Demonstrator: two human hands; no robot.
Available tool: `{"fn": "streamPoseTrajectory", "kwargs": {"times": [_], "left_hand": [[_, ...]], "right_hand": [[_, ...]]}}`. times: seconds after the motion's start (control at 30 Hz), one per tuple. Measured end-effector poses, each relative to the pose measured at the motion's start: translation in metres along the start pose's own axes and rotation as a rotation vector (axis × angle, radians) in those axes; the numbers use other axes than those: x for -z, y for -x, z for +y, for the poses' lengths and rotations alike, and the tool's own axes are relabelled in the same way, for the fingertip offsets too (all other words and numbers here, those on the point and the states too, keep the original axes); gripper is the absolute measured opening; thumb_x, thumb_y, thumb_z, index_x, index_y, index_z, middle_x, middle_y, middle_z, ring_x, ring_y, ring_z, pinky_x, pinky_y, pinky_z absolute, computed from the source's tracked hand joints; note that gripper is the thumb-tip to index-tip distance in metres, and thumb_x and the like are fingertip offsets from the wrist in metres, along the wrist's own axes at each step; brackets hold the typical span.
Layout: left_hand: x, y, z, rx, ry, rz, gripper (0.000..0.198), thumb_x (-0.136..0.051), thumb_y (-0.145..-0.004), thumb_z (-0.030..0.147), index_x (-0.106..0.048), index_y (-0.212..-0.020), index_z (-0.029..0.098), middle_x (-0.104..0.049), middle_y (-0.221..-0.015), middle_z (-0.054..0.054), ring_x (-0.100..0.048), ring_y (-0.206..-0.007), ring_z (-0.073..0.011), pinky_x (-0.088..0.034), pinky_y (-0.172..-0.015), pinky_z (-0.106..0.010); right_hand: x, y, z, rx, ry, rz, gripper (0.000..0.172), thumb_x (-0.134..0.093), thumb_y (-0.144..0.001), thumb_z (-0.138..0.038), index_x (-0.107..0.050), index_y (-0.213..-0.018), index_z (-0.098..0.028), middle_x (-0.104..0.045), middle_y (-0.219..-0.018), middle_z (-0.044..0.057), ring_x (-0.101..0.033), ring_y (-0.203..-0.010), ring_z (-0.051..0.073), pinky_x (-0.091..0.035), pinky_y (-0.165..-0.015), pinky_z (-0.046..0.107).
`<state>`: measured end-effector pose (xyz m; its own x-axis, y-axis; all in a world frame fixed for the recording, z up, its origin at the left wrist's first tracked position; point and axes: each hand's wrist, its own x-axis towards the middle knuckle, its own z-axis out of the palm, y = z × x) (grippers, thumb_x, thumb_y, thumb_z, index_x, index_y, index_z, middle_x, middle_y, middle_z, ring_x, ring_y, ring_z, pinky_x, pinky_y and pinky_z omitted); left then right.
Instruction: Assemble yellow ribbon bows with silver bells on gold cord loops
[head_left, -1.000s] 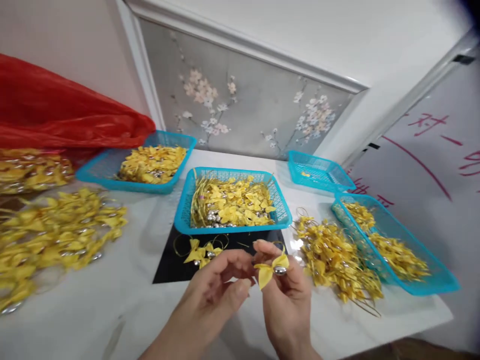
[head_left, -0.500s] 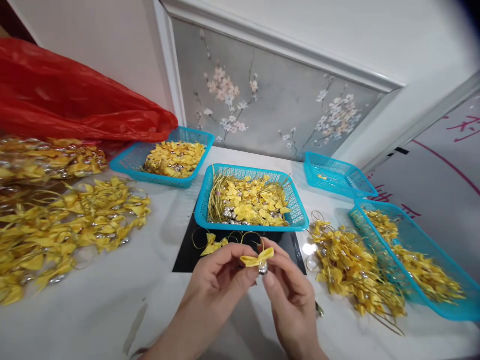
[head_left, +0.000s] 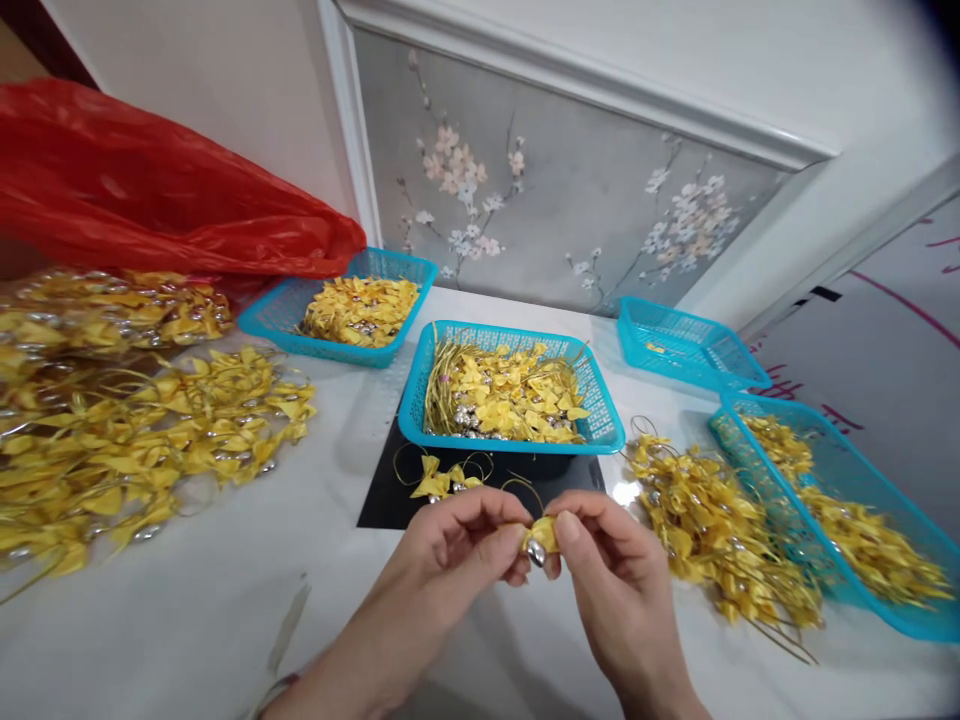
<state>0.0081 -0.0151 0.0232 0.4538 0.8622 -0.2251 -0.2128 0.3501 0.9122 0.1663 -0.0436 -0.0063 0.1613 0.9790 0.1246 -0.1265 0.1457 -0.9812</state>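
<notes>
Between both hands, a yellow ribbon bow with a silver bell under it is held over the front edge of a black mat. My left hand pinches the bow's left loop, and my right hand pinches its right loop. A gold cord curves up behind the bow. More bows with bells lie on the mat just beyond my left fingers. Behind them a blue basket holds many bows, bells and gold cords.
Bow piles lie at left and right. Other blue baskets stand back left, back right and far right. A red plastic bag lies back left, against the wall.
My right hand has shifted from near the bell to the bow's right loop. The bow sits slightly lower and right, its loops now mostly covered by fingertips. The camera view has shifted slightly.
</notes>
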Motion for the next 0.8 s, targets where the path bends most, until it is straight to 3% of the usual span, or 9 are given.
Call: {"fn": "streamPoseTrajectory", "kwargs": {"times": [0.17,0.3,0.37,0.47,0.53,0.6,0.67,0.73,0.8], "left_hand": [[-0.003,-0.002,0.005,0.043,0.108,0.002,0.011,-0.063,-0.086,0.024,-0.072,-0.091,0.021,-0.067,-0.082,0.000,-0.060,-0.075,-0.0127,-0.047,-0.075,-0.024],[-0.004,-0.005,0.002,0.039,0.177,0.037,0.021,-0.058,-0.085,0.018,-0.070,-0.102,0.023,-0.071,-0.093,-0.003,-0.065,-0.080,-0.0167,-0.050,-0.078,-0.029],[-0.002,-0.008,0.000,0.027,0.148,0.090,0.025,-0.056,-0.086,0.018,-0.067,-0.108,0.025,-0.072,-0.099,-0.004,-0.065,-0.083,-0.0181,-0.050,-0.077,-0.030],[0.000,-0.013,-0.003,0.021,0.073,0.131,0.022,-0.056,-0.087,0.020,-0.067,-0.106,0.024,-0.071,-0.100,-0.004,-0.063,-0.083,-0.0177,-0.050,-0.075,-0.029],[0.003,-0.016,-0.005,0.023,0.042,0.131,0.018,-0.058,-0.086,0.020,-0.069,-0.100,0.023,-0.070,-0.099,-0.004,-0.062,-0.082,-0.0171,-0.050,-0.074,-0.029],[0.005,-0.018,-0.006,0.036,0.037,0.133,0.015,-0.060,-0.085,0.023,-0.070,-0.097,0.022,-0.069,-0.099,-0.004,-0.060,-0.081,-0.0168,-0.050,-0.073,-0.028],[0.007,-0.020,-0.007,0.057,0.053,0.155,0.014,-0.062,-0.085,0.027,-0.070,-0.095,0.022,-0.069,-0.098,-0.004,-0.060,-0.079,-0.0168,-0.050,-0.072,-0.028],[0.009,-0.020,-0.009,0.078,0.073,0.188,0.015,-0.064,-0.084,0.031,-0.071,-0.094,0.022,-0.069,-0.096,-0.004,-0.060,-0.079,-0.0173,-0.051,-0.072,-0.029],[0.012,-0.020,-0.010,0.092,0.091,0.231,0.018,-0.067,-0.082,0.036,-0.072,-0.093,0.022,-0.069,-0.094,-0.004,-0.060,-0.080,-0.0181,-0.051,-0.073,-0.029]], "right_hand": [[-0.002,0.001,0.003,-0.028,-0.033,0.024,0.011,-0.063,-0.091,-0.030,-0.069,-0.087,-0.022,-0.064,-0.063,-0.003,-0.056,-0.055,0.008,-0.047,-0.053,0.018],[0.013,-0.005,-0.007,0.041,0.139,0.131,0.013,-0.065,-0.087,-0.032,-0.070,-0.084,-0.021,-0.063,-0.059,-0.002,-0.057,-0.052,0.011,-0.047,-0.050,0.020],[0.037,-0.011,-0.014,0.101,0.296,0.281,0.014,-0.068,-0.083,-0.034,-0.070,-0.082,-0.020,-0.064,-0.061,-0.001,-0.059,-0.054,0.013,-0.048,-0.051,0.022],[0.093,-0.021,-0.023,0.150,0.556,0.605,0.023,-0.073,-0.072,-0.041,-0.071,-0.082,-0.020,-0.070,-0.071,0.003,-0.064,-0.064,0.018,-0.051,-0.059,0.026],[0.132,-0.027,-0.023,0.104,0.787,0.683,0.031,-0.070,-0.068,-0.047,-0.071,-0.082,-0.020,-0.073,-0.076,0.006,-0.066,-0.070,0.024,-0.052,-0.063,0.032],[0.160,-0.032,-0.021,0.019,1.114,0.612,0.034,-0.062,-0.069,-0.054,-0.072,-0.076,-0.022,-0.073,-0.072,0.007,-0.066,-0.065,0.028,-0.050,-0.060,0.038],[0.172,-0.037,-0.020,0.050,1.372,0.574,0.038,-0.053,-0.074,-0.055,-0.072,-0.075,-0.023,-0.074,-0.079,0.009,-0.066,-0.064,0.030,-0.048,-0.059,0.040],[0.166,-0.044,-0.024,0.132,1.435,0.588,0.040,-0.048,-0.079,-0.054,-0.071,-0.078,-0.023,-0.074,-0.082,0.010,-0.066,-0.063,0.028,-0.048,-0.058,0.039],[0.147,-0.056,-0.031,0.196,1.354,0.533,0.037,-0.049,-0.082,-0.052,-0.070,-0.083,-0.022,-0.074,-0.079,0.008,-0.067,-0.061,0.025,-0.049,-0.057,0.034]]}}
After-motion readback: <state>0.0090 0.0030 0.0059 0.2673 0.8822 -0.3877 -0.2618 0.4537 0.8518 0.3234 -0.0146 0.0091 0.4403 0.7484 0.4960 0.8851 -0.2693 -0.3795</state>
